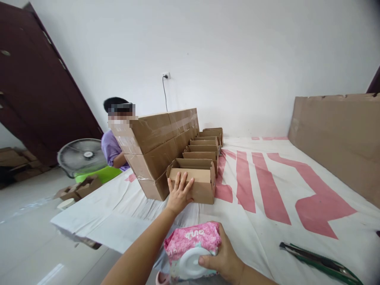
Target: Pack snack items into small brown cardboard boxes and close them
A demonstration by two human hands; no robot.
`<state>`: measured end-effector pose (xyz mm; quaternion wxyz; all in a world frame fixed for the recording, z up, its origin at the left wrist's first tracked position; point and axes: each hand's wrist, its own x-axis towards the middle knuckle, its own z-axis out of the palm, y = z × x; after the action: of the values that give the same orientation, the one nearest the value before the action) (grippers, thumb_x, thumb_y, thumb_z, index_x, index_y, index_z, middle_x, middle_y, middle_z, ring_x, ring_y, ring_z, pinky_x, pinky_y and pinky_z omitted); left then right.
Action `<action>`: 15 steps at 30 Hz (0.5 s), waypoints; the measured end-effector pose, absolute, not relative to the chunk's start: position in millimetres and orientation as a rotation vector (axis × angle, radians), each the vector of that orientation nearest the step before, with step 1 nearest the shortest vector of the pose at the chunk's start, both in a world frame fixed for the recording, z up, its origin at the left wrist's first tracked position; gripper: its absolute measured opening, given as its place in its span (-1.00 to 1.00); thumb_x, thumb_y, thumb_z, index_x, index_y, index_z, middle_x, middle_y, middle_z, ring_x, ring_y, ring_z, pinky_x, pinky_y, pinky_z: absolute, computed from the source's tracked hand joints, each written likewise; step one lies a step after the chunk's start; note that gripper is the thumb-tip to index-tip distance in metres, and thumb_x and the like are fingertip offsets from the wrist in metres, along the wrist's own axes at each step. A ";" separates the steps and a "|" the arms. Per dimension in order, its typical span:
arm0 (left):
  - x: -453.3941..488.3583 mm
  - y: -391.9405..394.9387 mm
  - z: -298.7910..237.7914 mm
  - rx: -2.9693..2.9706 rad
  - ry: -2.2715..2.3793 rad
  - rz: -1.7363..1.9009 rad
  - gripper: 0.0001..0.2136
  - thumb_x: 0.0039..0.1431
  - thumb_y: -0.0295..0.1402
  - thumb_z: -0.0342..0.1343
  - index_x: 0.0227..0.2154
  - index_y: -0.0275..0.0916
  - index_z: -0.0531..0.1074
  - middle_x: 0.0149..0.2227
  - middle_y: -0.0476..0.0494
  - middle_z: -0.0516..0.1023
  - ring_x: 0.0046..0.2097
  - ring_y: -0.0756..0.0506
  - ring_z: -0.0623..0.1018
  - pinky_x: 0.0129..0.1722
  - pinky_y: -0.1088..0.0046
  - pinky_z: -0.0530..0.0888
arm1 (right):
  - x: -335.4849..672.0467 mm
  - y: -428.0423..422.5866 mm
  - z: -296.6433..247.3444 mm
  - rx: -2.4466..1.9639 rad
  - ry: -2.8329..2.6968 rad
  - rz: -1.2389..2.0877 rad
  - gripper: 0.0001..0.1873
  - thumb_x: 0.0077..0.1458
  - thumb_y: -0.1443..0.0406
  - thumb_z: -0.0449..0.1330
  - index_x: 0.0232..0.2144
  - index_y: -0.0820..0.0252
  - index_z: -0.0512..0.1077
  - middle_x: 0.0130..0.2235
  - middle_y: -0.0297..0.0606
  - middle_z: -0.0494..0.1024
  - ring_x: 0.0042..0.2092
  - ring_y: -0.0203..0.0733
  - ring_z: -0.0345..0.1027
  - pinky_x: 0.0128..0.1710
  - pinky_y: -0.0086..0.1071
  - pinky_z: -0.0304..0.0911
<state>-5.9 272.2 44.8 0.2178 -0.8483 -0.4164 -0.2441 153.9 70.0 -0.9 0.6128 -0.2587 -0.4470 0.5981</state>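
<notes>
My left hand (179, 194) lies flat with fingers spread against the front of a small open cardboard box (198, 181), the nearest in a row of several open boxes (204, 144). My right hand (225, 259) grips a pink pack of wet wipes (191, 247) with a white round lid, held low near the table's front edge. To the left of the row stands a stack of closed, taped cardboard boxes (158, 146).
The table is covered by a white cloth with red stripes (267, 186). A large flat cardboard sheet (338, 134) leans at the right. A green-handled tool (320, 263) lies at the front right. A person in purple (114, 148) sits behind the stack, beside a fan (81, 156).
</notes>
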 end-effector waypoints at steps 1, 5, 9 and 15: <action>-4.9 273.2 44.9 -2.350 -1.153 -0.676 -0.19 -0.16 -0.23 0.39 0.23 -0.09 0.26 0.35 -0.40 0.10 0.37 -0.50 -0.02 0.24 -0.31 -0.34 | 153.7 70.1 -1.2 -0.596 -1.029 1.381 -0.23 -0.32 0.16 0.50 -0.09 0.11 0.20 -0.16 -0.25 0.51 -0.18 -0.11 0.41 -0.17 -0.24 0.30; -1.5 276.6 46.4 -2.356 -1.154 -0.678 -0.20 -0.15 -0.23 0.38 0.23 -0.10 0.26 0.35 -0.40 0.09 0.38 -0.49 -0.02 0.24 -0.30 -0.35 | 153.0 69.9 0.0 -0.574 -1.010 1.400 -0.23 -0.33 0.17 0.51 -0.10 0.10 0.21 -0.15 -0.25 0.52 -0.17 -0.09 0.43 -0.15 -0.22 0.30; 1.2 280.3 48.3 -2.371 -1.154 -0.672 -0.20 -0.15 -0.23 0.38 0.23 -0.10 0.26 0.35 -0.42 0.08 0.38 -0.50 -0.02 0.24 -0.33 -0.31 | 152.8 69.1 1.8 -0.545 -1.000 1.411 -0.24 -0.32 0.18 0.51 -0.09 0.12 0.22 -0.15 -0.22 0.53 -0.16 -0.08 0.43 -0.15 -0.20 0.30; 5.7 287.9 49.8 -2.386 -1.162 -0.660 -0.18 -0.15 -0.25 0.39 0.24 -0.09 0.24 0.36 -0.41 0.07 0.38 -0.50 -0.04 0.23 -0.36 -0.26 | 153.1 69.9 1.0 -0.569 -1.007 1.394 -0.19 -0.36 0.11 0.51 -0.09 0.10 0.22 -0.11 -0.21 0.51 -0.11 -0.01 0.44 -0.09 -0.13 0.32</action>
<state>5.7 287.9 49.8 0.2018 -0.8545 -0.4161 -0.2364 153.1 69.9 1.0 0.6170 -0.2473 -0.4375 0.6056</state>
